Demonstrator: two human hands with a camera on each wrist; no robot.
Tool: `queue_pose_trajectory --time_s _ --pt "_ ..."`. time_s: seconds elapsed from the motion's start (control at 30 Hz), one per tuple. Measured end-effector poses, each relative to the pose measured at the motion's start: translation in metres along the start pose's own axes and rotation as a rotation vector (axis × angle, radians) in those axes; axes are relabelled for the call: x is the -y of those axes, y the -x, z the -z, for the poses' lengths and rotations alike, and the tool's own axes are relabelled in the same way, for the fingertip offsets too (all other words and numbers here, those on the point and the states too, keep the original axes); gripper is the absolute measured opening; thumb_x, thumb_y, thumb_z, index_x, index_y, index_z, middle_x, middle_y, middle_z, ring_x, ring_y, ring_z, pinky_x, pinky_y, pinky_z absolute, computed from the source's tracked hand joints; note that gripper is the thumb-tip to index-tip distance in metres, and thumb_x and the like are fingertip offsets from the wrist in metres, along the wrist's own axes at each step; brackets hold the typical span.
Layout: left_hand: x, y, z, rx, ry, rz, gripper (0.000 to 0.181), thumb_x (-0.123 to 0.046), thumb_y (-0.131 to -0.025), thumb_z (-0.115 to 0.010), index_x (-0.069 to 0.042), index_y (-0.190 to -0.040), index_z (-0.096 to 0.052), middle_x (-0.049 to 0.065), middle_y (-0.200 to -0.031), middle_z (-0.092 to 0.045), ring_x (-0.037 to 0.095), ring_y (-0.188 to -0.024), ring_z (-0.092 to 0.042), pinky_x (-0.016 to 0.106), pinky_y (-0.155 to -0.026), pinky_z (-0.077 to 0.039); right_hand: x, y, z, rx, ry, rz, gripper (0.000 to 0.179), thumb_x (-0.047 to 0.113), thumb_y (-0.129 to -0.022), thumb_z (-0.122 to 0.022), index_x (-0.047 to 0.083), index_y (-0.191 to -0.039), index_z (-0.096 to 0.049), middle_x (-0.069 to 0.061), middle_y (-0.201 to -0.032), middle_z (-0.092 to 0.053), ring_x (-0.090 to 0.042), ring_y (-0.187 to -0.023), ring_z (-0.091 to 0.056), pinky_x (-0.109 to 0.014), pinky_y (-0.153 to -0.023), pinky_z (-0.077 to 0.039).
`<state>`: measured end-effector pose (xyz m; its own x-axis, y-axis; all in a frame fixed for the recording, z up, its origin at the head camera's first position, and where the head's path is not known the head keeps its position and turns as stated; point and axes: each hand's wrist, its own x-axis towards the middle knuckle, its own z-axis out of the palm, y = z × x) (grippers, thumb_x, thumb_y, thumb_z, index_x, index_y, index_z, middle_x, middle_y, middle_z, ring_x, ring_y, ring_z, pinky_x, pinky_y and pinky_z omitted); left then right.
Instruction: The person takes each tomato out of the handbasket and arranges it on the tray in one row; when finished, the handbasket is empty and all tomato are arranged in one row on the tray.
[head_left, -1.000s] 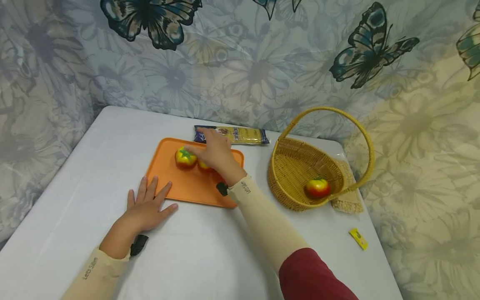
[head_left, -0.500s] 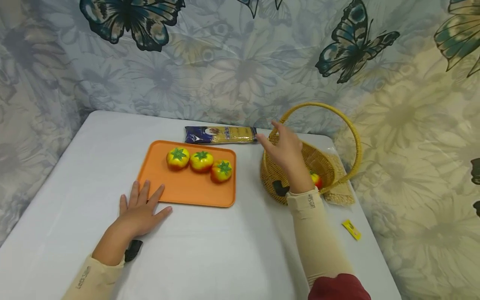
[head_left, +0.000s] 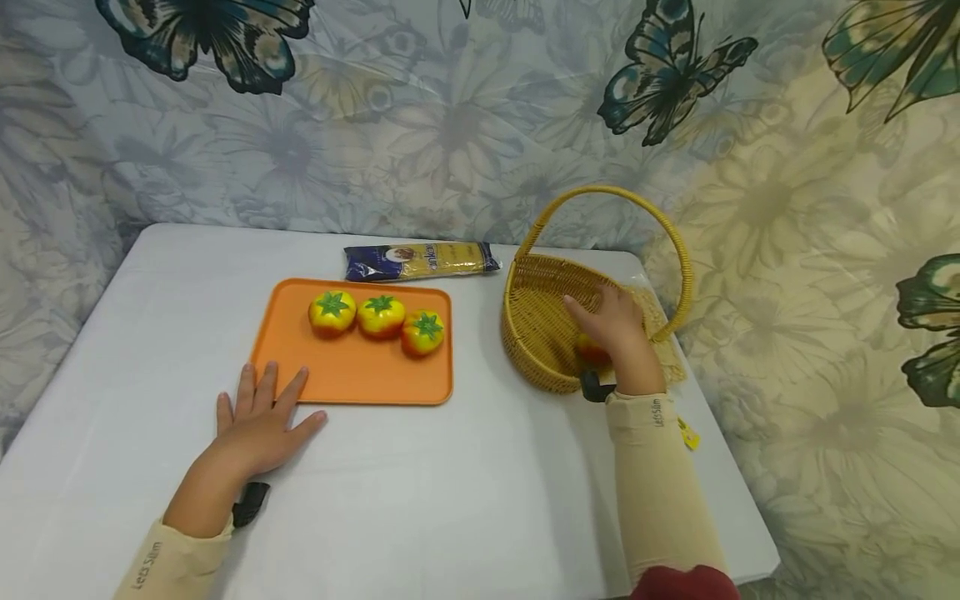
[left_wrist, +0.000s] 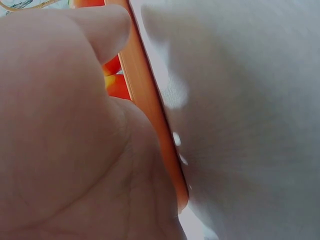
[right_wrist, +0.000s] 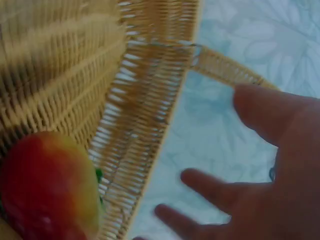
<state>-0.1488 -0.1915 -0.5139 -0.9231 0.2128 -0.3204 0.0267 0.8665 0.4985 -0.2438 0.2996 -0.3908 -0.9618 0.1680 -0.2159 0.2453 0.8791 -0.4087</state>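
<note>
My right hand (head_left: 622, 333) is over the yellow wicker basket (head_left: 531, 362), its fingers spread and holding nothing. A red-and-yellow tomato (right_wrist: 47, 187) lies inside the basket, below the hand; in the head view the hand partly covers it. On the orange tray (head_left: 345, 385) sit three more tomatoes with green star-shaped tops: a left one (head_left: 332, 314), a middle one (head_left: 381, 317) and a right one (head_left: 423, 333). My left hand (head_left: 258, 437) lies palm down with fingers spread, fingertips at the tray's near left edge.
A blue-and-yellow spaghetti packet (head_left: 431, 260) lies behind the tray. Beside the basket's right side is a clear bag of pale grains (head_left: 670, 367), partly hidden. A small yellow packet (head_left: 687, 435) peeks out by the right sleeve. The basket's tall handle (head_left: 600, 189) arches above it.
My right hand has left the right tomato on the tray and moved right, over to the basket, reaching down into it. My left hand stays at the tray's edge. The head view has shifted rightward.
</note>
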Motion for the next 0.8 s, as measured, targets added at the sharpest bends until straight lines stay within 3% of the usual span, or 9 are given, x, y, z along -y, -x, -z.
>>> queue_pose_trajectory --time_s 0.17,0.47,0.6,0.8 --pt "0.001 0.0 0.001 0.008 -0.002 -0.004 0.095 -0.07 -0.104 -0.046 -0.011 -0.171 -0.014 0.034 -0.17 0.015 0.05 -0.149 0.037 0.076 -0.108 0.026 -0.006 -0.004 -0.013 0.061 0.081 -0.077 0.096 0.06 -0.105 -0.054 -0.001 -0.168 -0.015 -0.043 -0.166 -0.006 -0.068 -0.149 -0.006 -0.079 -0.115 -0.018" --pt "0.005 -0.003 -0.003 0.014 0.003 0.004 0.099 -0.077 -0.102 -0.042 -0.013 -0.172 -0.012 0.033 -0.17 0.016 0.047 -0.148 0.039 0.075 -0.107 0.028 -0.009 -0.01 -0.03 0.079 0.09 -0.121 0.096 0.053 -0.104 -0.06 -0.002 -0.168 -0.013 -0.038 -0.169 -0.003 -0.064 -0.151 -0.003 -0.079 -0.115 -0.019" --pt "0.002 -0.001 -0.002 0.007 0.011 0.004 0.097 -0.074 -0.103 -0.044 -0.012 -0.171 -0.014 0.033 -0.17 0.014 0.048 -0.149 0.037 0.075 -0.108 0.027 -0.017 -0.017 -0.04 0.059 0.106 -0.09 0.09 0.047 -0.105 -0.062 -0.004 -0.166 -0.019 -0.039 -0.167 -0.012 -0.063 -0.15 -0.013 -0.076 -0.115 -0.024" --pt "-0.001 0.001 0.001 0.009 0.004 0.006 0.094 -0.069 -0.105 -0.048 -0.01 -0.171 -0.015 0.034 -0.17 0.014 0.05 -0.149 0.036 0.076 -0.108 0.026 -0.025 -0.025 -0.049 0.11 -0.016 0.013 0.089 0.032 -0.097 -0.076 0.001 -0.166 -0.028 -0.032 -0.168 -0.022 -0.056 -0.153 -0.02 -0.068 -0.119 -0.028"
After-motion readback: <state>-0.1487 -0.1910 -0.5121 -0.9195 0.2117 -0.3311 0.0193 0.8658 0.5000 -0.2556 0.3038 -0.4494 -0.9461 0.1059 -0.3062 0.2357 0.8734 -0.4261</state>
